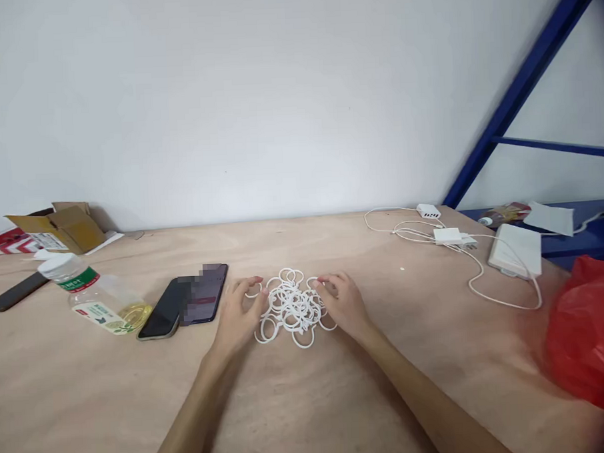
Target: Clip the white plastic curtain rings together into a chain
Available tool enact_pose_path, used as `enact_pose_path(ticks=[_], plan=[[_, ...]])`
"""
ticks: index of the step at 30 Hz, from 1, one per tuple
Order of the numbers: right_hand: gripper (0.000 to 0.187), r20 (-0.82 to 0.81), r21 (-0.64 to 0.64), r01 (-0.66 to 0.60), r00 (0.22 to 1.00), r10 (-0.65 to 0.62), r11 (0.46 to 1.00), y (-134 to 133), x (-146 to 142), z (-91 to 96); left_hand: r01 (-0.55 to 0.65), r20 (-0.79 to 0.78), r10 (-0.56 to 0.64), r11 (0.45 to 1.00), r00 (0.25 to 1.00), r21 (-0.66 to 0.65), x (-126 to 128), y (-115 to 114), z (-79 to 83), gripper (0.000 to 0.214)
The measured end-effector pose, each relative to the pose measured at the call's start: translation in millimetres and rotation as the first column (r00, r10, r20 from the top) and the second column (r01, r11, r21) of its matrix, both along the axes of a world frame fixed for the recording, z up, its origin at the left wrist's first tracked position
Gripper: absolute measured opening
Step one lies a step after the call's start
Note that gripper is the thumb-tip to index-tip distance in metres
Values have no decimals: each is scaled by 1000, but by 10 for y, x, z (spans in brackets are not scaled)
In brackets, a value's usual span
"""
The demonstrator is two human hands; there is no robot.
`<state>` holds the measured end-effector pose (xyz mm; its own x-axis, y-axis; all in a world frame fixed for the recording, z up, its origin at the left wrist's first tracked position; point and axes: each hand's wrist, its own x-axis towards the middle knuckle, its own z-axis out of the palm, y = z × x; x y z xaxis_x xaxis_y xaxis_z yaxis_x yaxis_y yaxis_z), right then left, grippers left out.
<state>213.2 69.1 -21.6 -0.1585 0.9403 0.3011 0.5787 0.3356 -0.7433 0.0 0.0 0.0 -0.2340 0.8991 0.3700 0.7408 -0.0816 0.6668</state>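
A loose pile of several white rings (291, 307) lies on the wooden table (309, 400) in front of me. My left hand (240, 314) rests at the pile's left edge, its fingers curled and pinching one ring between thumb and forefinger. My right hand (341, 301) sits at the pile's right edge, fingers bent down onto the rings, pinching among them. What exactly the right fingertips hold is too small to make out.
Two dark phones (185, 306) lie left of my hands. A plastic bottle (97, 299) lies on its side beyond them, near a cardboard box (62, 227). White chargers and cables (453, 240) sit at the right, by a red bag (589, 331) and blue frame (521, 87).
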Motion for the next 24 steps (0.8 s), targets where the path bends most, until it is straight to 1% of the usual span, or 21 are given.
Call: enact_pose_path(ticks=[1,3,6,8,10,12,14,19,24], plan=[[30,4,12,-16,1000,16,1000,3,48,-1,16,-34,-17,1000,999,-27,-36,-53,-20,41],[32,38,19,-56,998,56,998,-23,156,-14,56,-133,-72,992,988,-115,-80,-164,-82,61],[37,109,4,-100,989,99,995,-125,321,-63,85,-270,-150,968,951,-238,-67,-270,-201,87],[42,138,-11,-109,984,110,994,-195,407,-95,104,-326,-192,958,926,-268,-11,-268,-268,96],[47,144,-26,-116,982,119,993,-238,462,-110,116,-358,-213,955,909,-273,67,-216,-310,102],[48,135,-34,-110,984,114,993,-246,488,-107,117,-377,-216,956,901,-268,152,-136,-331,105],[46,114,-38,-78,990,82,996,-229,496,-96,126,-396,-226,957,890,-262,234,-48,-340,106],[41,73,-20,-12,997,14,1000,-170,495,-107,141,-445,-249,955,860,-262,438,198,-349,94],[34,94,41,35,995,-39,999,-141,503,-140,111,-445,-226,957,866,-269,710,540,-337,90]])
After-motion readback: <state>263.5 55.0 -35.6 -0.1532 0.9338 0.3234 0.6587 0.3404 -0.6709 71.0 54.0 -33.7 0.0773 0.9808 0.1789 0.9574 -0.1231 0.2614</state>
